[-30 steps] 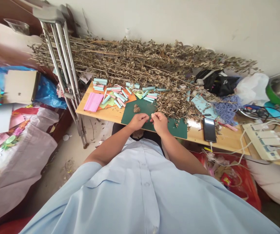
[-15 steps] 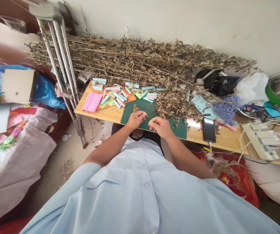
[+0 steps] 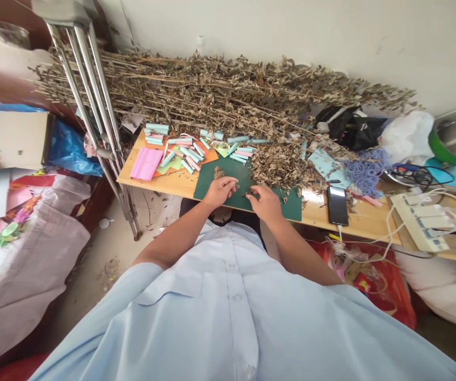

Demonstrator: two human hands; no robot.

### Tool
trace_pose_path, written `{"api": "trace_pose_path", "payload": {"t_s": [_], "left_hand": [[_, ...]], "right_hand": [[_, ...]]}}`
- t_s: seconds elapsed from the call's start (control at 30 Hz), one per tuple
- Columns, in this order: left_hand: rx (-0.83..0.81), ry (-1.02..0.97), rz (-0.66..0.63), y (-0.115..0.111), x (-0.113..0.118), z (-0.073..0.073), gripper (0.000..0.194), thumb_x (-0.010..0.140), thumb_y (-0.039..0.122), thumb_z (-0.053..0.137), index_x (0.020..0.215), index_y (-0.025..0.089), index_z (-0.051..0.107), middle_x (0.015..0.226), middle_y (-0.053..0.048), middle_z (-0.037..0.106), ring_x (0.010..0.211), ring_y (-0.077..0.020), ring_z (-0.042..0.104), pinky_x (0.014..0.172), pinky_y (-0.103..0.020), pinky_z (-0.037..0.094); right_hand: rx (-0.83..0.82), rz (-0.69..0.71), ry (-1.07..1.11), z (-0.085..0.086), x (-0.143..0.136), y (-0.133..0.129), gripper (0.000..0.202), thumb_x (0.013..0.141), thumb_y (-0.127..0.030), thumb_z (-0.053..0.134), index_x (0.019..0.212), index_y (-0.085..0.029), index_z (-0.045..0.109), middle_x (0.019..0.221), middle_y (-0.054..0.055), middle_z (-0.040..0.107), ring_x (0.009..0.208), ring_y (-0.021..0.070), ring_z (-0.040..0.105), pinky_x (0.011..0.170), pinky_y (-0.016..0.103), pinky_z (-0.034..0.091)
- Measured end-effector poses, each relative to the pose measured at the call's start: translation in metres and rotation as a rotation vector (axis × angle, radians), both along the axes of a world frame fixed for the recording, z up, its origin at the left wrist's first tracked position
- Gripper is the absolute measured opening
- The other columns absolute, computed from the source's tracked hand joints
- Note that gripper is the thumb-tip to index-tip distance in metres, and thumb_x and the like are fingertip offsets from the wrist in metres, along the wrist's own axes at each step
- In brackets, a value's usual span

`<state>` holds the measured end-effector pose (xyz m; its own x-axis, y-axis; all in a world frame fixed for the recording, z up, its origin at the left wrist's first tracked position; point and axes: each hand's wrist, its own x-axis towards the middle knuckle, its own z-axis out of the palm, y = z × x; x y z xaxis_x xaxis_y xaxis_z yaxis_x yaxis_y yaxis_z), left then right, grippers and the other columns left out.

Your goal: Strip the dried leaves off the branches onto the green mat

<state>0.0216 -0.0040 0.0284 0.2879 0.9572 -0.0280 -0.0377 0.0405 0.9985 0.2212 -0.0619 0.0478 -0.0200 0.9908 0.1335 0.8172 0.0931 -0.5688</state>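
Both hands are over a green mat [image 3: 291, 207] at the table's front edge. My left hand [image 3: 221, 191] is closed in a pinch, with a small bit of something at its fingertips, too small to name. My right hand [image 3: 265, 202] has thumb and fingers apart, low over the mat beside small dark crumbs. A pile of dry leaves [image 3: 277, 166] lies just behind my right hand, and a small leaf clump [image 3: 218, 172] rests behind my left hand. Rolled paper tubes [image 3: 191, 154], blue and pink, lie to the left on coloured sheets.
Dried leafy stalks [image 3: 212, 87] fill the table's back. Crutches [image 3: 92, 84] lean at the left. A phone [image 3: 338, 205] with its cable, purple yarn [image 3: 366, 172] and a power strip [image 3: 420, 222] are at the right. Pink paper [image 3: 146, 163] lies at the left end.
My right hand has opened its fingers and lowered slightly toward the mat. My left hand stays pinched in nearly the same place. The whole view has shifted a little.
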Motion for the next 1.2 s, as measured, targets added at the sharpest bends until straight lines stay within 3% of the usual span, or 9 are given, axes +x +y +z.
{"api": "trace_pose_path", "payload": {"t_s": [0.13,0.33,0.73,0.87,1.03,1.2], "left_hand": [[0.012,0.012,-0.006,-0.001,-0.001,0.0,0.026,0.089,0.036,0.061,0.099,0.014,0.07,0.072,-0.002,0.064,0.05,-0.0064,0.05,0.05,-0.021,0.042],[0.013,0.018,-0.004,-0.002,0.0,-0.002,0.027,0.09,0.037,0.06,0.1,0.014,0.071,0.073,-0.002,0.064,0.051,-0.0066,0.05,0.051,-0.021,0.041],[0.034,0.043,-0.014,-0.002,0.0,0.0,0.026,0.09,0.037,0.061,0.1,0.014,0.071,0.072,-0.001,0.064,0.051,-0.0065,0.051,0.051,-0.021,0.041],[0.024,0.029,-0.018,-0.002,0.0,-0.001,0.027,0.09,0.037,0.061,0.1,0.014,0.071,0.073,-0.002,0.066,0.05,-0.0066,0.051,0.051,-0.022,0.041],[-0.009,-0.012,-0.039,0.0,0.001,-0.004,0.028,0.09,0.038,0.062,0.101,0.013,0.069,0.076,-0.003,0.068,0.05,-0.0079,0.057,0.051,-0.023,0.041],[-0.059,-0.079,-0.066,0.003,0.0,-0.01,0.035,0.092,0.043,0.061,0.104,0.012,0.068,0.075,-0.004,0.068,0.055,-0.0099,0.064,0.049,-0.02,0.039]], "right_hand": [[-0.037,-0.022,-0.153,-0.008,0.003,0.008,0.047,0.083,-0.047,0.072,0.121,-0.02,0.067,0.118,0.014,0.067,0.098,0.0303,0.066,0.085,0.041,0.052],[-0.008,0.017,-0.113,-0.014,-0.004,0.008,0.023,0.092,-0.033,0.059,0.109,-0.024,0.071,0.112,0.011,0.069,0.105,0.0285,0.065,0.088,0.039,0.051],[0.049,0.01,0.014,-0.02,0.0,0.015,0.019,0.092,-0.025,0.051,0.093,-0.021,0.07,0.099,0.011,0.072,0.097,0.0275,0.065,0.091,0.04,0.05],[0.053,-0.042,0.233,-0.014,-0.007,0.013,0.018,0.091,-0.033,0.053,0.093,-0.023,0.068,0.094,0.008,0.072,0.088,0.0239,0.066,0.085,0.038,0.052],[-0.106,-0.097,0.667,-0.014,-0.023,0.019,0.023,0.086,-0.045,0.062,0.092,-0.023,0.066,0.057,-0.004,0.059,0.052,0.0151,0.055,0.059,0.029,0.047],[-0.152,-0.079,0.814,-0.017,-0.04,0.027,0.023,0.082,-0.045,0.067,0.086,-0.022,0.066,0.057,-0.005,0.059,0.05,0.0119,0.052,0.054,0.025,0.043]]}}
